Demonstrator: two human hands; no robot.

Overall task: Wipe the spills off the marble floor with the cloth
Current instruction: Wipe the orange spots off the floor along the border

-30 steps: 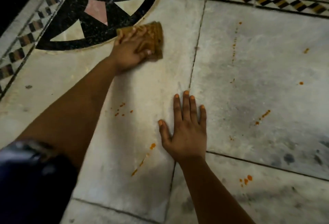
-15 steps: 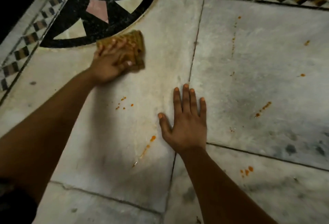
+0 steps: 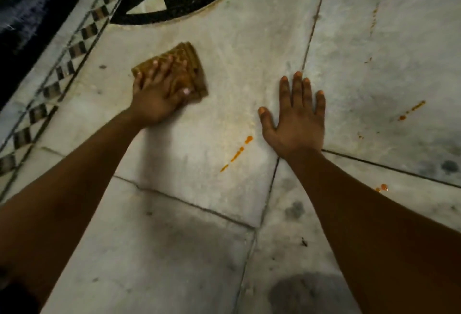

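- We press the folded yellow-brown cloth (image 3: 185, 69) flat on the marble floor (image 3: 174, 251) with our left hand (image 3: 159, 94); its fingers lie spread and nearly straight on top, thumb along the right edge, pinching nothing, which we judge suits pushing down while sliding.
- The cloth sits on the far-left slab, just near of the black inlay arc (image 3: 174, 11) and to the right of the checkered border strip (image 3: 62, 69).
- Our right hand (image 3: 296, 124) lies palm-down and empty, fingers extended, beside the slab joint (most likely a prop for our weight as we lean forward).
- The closest spill is the orange streak (image 3: 237, 152), between the two hands and just left of the right wrist; reaching it likely calls for pulling the cloth near and right.
- More orange drops (image 3: 411, 110) lie to the right beyond the right hand, small spots (image 3: 381, 187) sit by the right forearm, and a faint dotted trail (image 3: 374, 16) runs farther off.
- That propping hand and forearm stand in the way of a sweep rightward.
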